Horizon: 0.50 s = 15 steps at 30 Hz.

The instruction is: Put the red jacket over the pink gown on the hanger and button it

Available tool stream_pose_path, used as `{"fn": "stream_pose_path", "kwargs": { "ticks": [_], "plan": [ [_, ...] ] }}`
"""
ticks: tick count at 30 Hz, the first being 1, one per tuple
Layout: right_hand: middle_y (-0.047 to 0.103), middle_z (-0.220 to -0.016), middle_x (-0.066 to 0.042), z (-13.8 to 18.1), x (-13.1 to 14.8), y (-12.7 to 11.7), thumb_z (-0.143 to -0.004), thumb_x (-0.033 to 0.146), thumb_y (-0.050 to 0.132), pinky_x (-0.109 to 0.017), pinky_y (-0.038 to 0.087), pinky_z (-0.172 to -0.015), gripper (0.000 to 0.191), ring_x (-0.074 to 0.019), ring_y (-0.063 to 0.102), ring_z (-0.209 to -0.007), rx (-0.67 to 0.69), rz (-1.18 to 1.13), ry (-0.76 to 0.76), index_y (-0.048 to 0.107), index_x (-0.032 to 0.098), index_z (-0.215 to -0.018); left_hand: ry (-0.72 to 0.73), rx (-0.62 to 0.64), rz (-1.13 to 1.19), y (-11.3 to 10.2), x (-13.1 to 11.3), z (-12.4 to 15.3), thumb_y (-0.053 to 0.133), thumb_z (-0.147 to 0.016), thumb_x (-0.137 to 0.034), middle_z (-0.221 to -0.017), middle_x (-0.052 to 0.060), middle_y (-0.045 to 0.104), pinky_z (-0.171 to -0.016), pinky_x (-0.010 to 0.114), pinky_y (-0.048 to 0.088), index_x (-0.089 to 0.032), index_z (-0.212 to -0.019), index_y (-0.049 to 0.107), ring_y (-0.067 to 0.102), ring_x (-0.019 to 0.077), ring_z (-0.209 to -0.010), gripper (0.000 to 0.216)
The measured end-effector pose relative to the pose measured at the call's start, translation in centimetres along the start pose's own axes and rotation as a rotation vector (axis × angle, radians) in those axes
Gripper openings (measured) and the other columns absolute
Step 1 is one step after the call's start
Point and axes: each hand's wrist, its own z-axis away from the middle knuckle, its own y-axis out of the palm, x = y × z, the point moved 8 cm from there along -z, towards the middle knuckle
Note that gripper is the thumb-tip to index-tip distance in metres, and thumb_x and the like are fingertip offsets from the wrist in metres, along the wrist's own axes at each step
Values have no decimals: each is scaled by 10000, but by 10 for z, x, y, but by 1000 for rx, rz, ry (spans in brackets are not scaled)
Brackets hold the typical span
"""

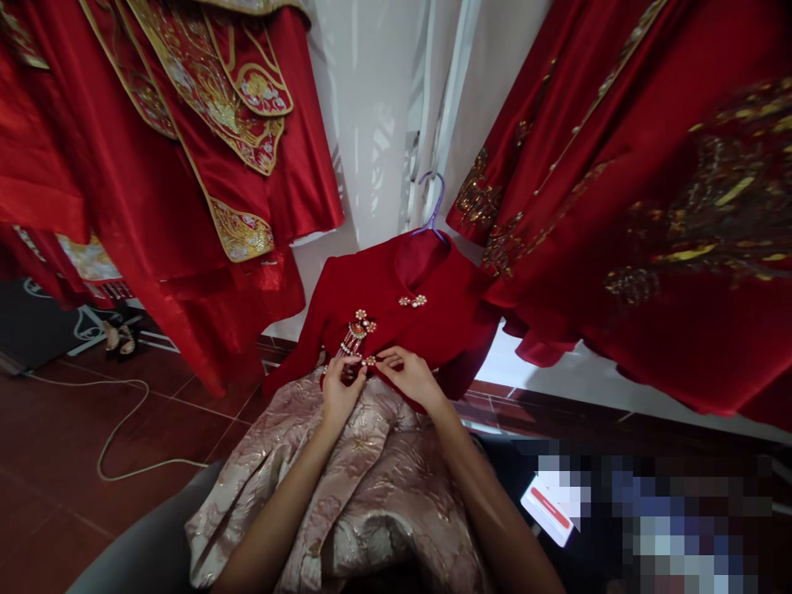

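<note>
A red jacket [365, 280] hangs in front of me on a purple hanger [436, 202]. At its lower front edge is a small gold-and-pearl flower clasp [370, 360]. My left hand [342, 394] pinches at the clasp's left side, thumb and forefinger nearly together. From the right, my right hand [409, 376] is closed with its fingertips on the clasp and the jacket's edge. Just above my left hand, a flower brooch [360, 327] with beaded tassels lies on the cloth. Another flower clasp [412, 301] sits at the neckline. Parts of the lower clasp are hidden by my fingers.
A pale pink brocade skirt [365, 462] spreads below the jacket and across my lap. Embroidered red garments [290, 181] hang on the left, and more red garments [575, 214] on the right. A cable [145, 404] runs over the tiled floor. A lit screen [548, 511] is at lower right.
</note>
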Motion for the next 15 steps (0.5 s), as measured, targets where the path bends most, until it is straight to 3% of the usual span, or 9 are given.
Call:
{"fn": "stream_pose_path", "kwargs": {
  "ticks": [6,15],
  "plan": [
    [704,-840,-42,-2,-7,16,-774,226,615,-275,529,-742,130,-150,669,-784,-15,-2,15,634,187,-896,-31,28,22,2,3,1,627,-785,-367,-921,59,651,-756,292,488,-195,-888,659,621,169,-852,204],
    [704,-836,-43,0,1,15,-752,276,639,-306,530,-771,106,-168,671,-789,-13,-79,4,642,191,-814,-205,-18,208,4,19,2,691,-705,-373,-762,35,679,-704,269,501,-157,-808,648,635,145,-705,244]
  ]
}}
